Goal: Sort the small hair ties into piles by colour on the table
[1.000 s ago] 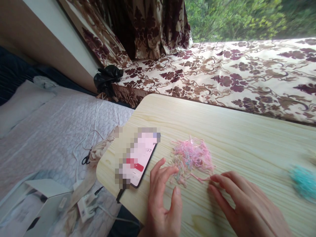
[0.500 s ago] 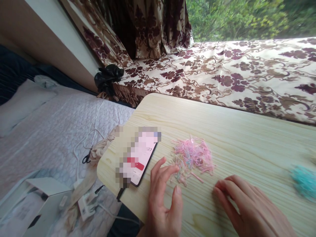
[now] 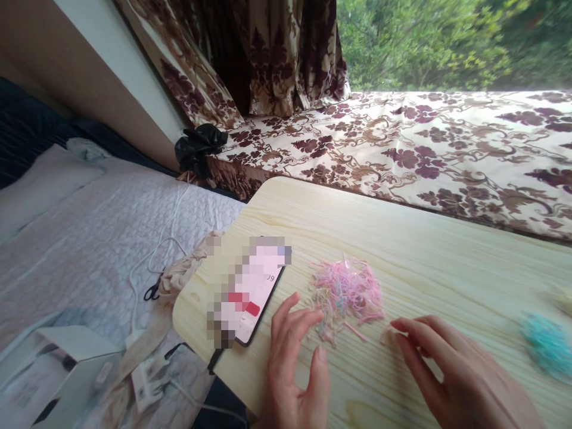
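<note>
A loose pile of thin pastel rubber bands (image 3: 351, 289), mostly pink with some yellow and blue, lies on the wooden table (image 3: 402, 238). My left hand (image 3: 297, 357) is at the pile's near left side, thumb and fingers apart and curved, with nothing held. To the right of the pile, my right hand (image 3: 447, 363) has its thumb and index finger pinched together. A thin pale rubber band (image 3: 385, 336) sticks out at those fingertips, close above the table; part of it is hidden by the fingers.
A phone (image 3: 254, 292), partly blurred out, lies left of the pile with a cable at its lower end. At the right is a turquoise pile of bands (image 3: 547, 345). A bed (image 3: 111, 208) with cables and an open white box (image 3: 67, 369) borders the table's left edge.
My right hand has turned slightly, and a thin pale band now shows at its fingertips. The left hand stays almost in place. The whole view has shifted slightly.
</note>
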`<state>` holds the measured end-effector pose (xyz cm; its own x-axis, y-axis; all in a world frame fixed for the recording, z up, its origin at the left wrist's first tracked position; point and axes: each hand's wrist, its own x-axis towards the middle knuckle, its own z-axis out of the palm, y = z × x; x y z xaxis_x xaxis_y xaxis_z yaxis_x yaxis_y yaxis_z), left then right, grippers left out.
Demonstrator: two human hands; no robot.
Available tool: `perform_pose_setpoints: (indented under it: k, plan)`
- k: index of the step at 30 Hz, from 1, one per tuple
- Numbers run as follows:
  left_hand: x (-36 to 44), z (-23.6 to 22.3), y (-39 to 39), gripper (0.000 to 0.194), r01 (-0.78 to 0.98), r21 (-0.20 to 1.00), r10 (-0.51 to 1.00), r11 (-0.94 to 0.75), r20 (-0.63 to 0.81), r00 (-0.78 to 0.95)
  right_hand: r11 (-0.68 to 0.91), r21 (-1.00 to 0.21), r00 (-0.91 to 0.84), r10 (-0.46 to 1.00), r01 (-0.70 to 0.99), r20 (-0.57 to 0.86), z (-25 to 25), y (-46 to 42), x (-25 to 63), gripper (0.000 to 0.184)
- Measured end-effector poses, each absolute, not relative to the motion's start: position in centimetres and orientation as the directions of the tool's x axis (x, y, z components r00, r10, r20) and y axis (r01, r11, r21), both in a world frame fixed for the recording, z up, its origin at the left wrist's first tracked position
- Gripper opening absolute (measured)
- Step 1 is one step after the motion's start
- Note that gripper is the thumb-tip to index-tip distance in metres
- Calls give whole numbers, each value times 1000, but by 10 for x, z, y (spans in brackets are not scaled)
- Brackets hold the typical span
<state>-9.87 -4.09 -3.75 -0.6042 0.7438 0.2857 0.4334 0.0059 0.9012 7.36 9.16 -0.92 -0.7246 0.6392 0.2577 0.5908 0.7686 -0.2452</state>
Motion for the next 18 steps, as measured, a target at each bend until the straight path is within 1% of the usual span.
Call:
perform_pose_setpoints:
  k: [3, 7, 10, 12, 18]
  plan:
    - [-103, -40, -44, 39, 472, 881, 774, -12, 307, -553, 743, -257, -698, 669, 618, 256, -11, 90, 79, 31]
    - [-106, -42, -46, 42, 506, 862, 788, -19, 324, -523, 751, -306, -736, 651, 585, 189, -12, 87, 88, 27]
    - [-105, -42, -46, 43, 508, 861, 788, -18, 325, -522, 760, -284, -740, 643, 585, 198, -14, 87, 93, 23]
    - [-104, -42, -46, 43, 509, 861, 790, -12, 321, -523, 771, -263, -749, 632, 580, 200, -15, 87, 94, 24]
    - [-106, -38, -44, 42, 542, 840, 797, -28, 346, -495, 795, -275, -774, 598, 541, 208, -14, 83, 96, 22]
